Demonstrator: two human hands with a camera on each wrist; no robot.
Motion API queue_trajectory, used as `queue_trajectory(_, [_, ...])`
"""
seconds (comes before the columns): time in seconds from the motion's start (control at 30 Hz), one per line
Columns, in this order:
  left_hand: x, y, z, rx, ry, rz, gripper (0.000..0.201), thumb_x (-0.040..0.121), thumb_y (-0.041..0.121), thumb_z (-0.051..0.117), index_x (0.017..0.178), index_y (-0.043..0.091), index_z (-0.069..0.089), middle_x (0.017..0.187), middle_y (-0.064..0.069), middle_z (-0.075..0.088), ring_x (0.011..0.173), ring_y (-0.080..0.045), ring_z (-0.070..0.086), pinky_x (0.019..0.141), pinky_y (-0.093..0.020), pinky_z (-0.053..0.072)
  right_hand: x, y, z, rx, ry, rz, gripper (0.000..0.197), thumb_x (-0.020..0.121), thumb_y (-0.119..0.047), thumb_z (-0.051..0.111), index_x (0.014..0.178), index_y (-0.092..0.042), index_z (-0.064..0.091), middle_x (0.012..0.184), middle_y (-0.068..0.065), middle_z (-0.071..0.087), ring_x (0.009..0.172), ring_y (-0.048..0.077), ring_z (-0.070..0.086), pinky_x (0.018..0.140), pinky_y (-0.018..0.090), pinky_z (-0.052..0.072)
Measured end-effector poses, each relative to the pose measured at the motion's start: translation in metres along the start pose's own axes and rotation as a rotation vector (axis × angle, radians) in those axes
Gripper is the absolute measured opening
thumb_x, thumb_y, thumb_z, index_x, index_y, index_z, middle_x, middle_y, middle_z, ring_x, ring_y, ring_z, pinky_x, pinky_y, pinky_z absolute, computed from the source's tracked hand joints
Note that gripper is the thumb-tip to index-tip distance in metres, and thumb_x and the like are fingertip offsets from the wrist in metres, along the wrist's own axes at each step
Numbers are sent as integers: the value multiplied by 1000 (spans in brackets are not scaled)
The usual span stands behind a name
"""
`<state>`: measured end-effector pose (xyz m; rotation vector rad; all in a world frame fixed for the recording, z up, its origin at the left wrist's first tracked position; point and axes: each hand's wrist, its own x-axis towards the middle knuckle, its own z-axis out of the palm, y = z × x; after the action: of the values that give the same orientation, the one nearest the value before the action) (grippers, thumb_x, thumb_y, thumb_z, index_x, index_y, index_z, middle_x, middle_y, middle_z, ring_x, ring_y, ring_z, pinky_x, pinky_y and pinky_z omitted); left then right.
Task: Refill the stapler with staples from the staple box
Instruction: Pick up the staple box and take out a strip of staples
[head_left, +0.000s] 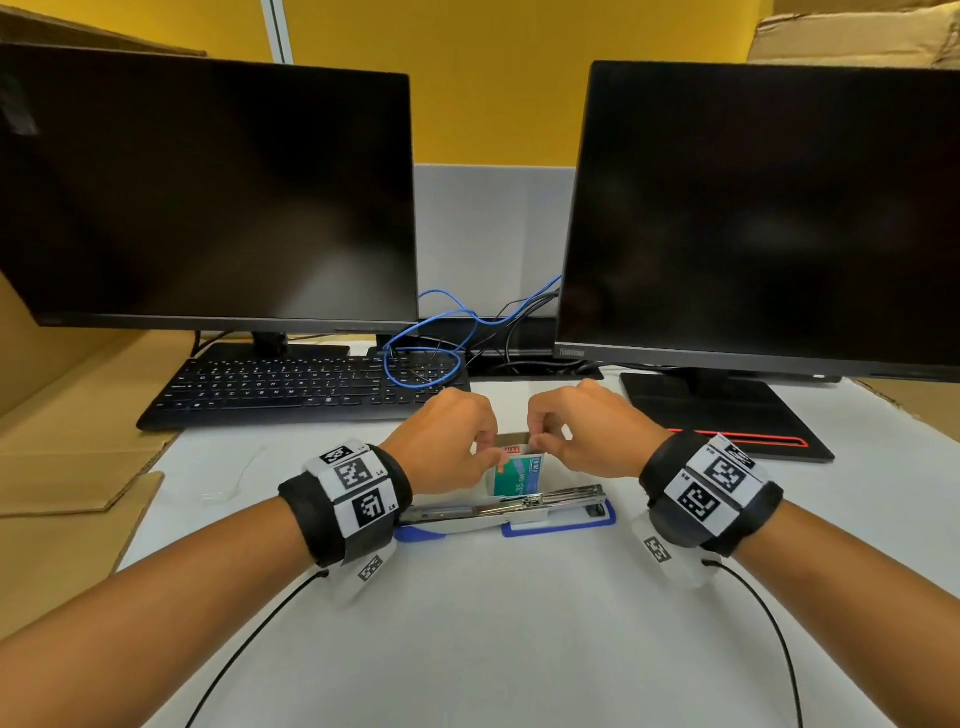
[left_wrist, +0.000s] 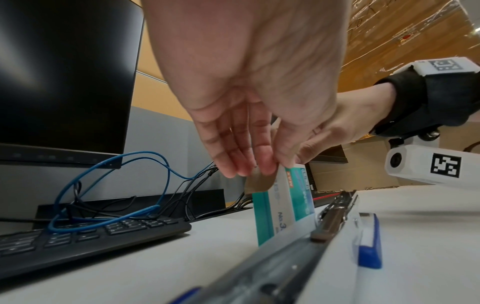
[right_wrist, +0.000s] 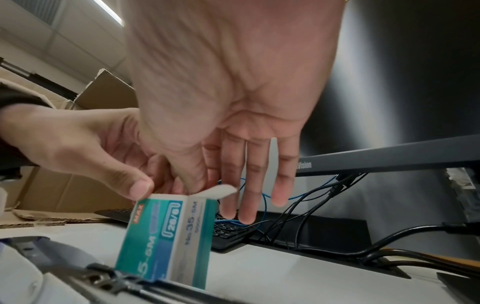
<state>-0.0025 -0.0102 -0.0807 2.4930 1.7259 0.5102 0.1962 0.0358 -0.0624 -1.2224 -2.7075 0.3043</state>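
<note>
A teal and white staple box stands upright on the white desk, just behind the stapler. The blue and white stapler lies opened out flat, its metal magazine facing up. My left hand pinches the box's top left corner between thumb and fingers. My right hand pinches the box's top flap, which is lifted; its other fingers hang straight behind the box. What is inside the box is hidden.
A black keyboard lies behind my left hand, with a blue cable looped over its right end. Two dark monitors stand at the back. A black monitor base sits to the right. Cardboard borders the desk's left side.
</note>
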Motion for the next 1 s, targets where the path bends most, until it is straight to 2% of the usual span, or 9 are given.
queue_trajectory(0.07, [1, 2, 1, -21, 3, -17, 24, 86, 35, 70, 77, 13, 70, 95, 1, 69, 77, -10, 50, 71, -27, 53, 2, -4, 0, -6, -59, -31, 20, 94, -21, 55, 106, -21, 72, 105, 0, 73, 86, 16, 64, 81, 32, 56])
queue_trajectory(0.13, [1, 4, 1, -40, 10, -33, 26, 86, 33, 71, 75, 9, 69, 92, -1, 68, 74, -11, 51, 71, -31, 56, 8, -8, 1, -19, -98, -44, 24, 94, -20, 55, 109, -21, 74, 111, -1, 72, 93, 19, 65, 83, 36, 58])
queue_trajectory(0.23, [1, 6, -1, -49, 6, -46, 27, 85, 32, 72, 73, 8, 68, 90, -2, 68, 77, -14, 53, 74, -36, 56, 20, -14, -1, -70, -158, -53, 22, 92, -24, 61, 105, -18, 77, 105, 1, 75, 93, 21, 64, 84, 37, 57])
queue_trajectory(0.37, [3, 7, -1, -58, -18, -65, 28, 84, 31, 73, 68, 9, 68, 86, -4, 69, 80, -17, 56, 75, -40, 56, 36, -16, -5, -89, -262, -65, 19, 88, -19, 67, 102, -15, 79, 99, 4, 78, 89, 19, 71, 84, 34, 59])
queue_trajectory(0.5, [4, 5, -1, -80, -19, -79, 29, 83, 33, 74, 69, 9, 69, 85, -4, 67, 81, -17, 52, 77, -41, 55, 45, -19, -5, -111, -342, -38, 20, 88, -17, 67, 104, -14, 78, 101, 6, 77, 94, 21, 72, 85, 36, 60])
queue_trajectory(0.57, [4, 6, -1, -89, -15, -80, 28, 83, 33, 74, 70, 9, 69, 86, -5, 67, 81, -16, 53, 76, -41, 56, 47, -21, -4, -119, -354, -33, 20, 87, -15, 67, 104, -12, 78, 102, 8, 77, 94, 22, 72, 84, 35, 60])
queue_trajectory(0.73, [3, 8, -1, -83, -13, -77, 27, 84, 31, 74, 70, 7, 69, 85, -6, 66, 79, -20, 58, 74, -41, 56, 46, -23, -2, -123, -360, -70, 23, 89, -7, 62, 105, -11, 77, 104, 8, 76, 96, 22, 71, 74, 22, 53])
queue_trajectory(0.87, [3, 9, -1, -78, -19, -79, 28, 84, 31, 74, 70, 7, 69, 85, -6, 66, 80, -21, 59, 74, -42, 56, 41, -21, -4, -95, -306, -99, 19, 87, -7, 64, 101, -9, 77, 101, 9, 76, 94, 22, 70, 85, 30, 57])
queue_trajectory(1.0, [3, 10, -2, -81, -23, -89, 27, 84, 32, 74, 72, 8, 70, 84, -6, 67, 78, -19, 59, 73, -40, 58, 37, -16, -3, -62, -237, -146, 14, 83, -12, 70, 93, -11, 79, 92, 5, 77, 86, 20, 70, 89, 38, 56])
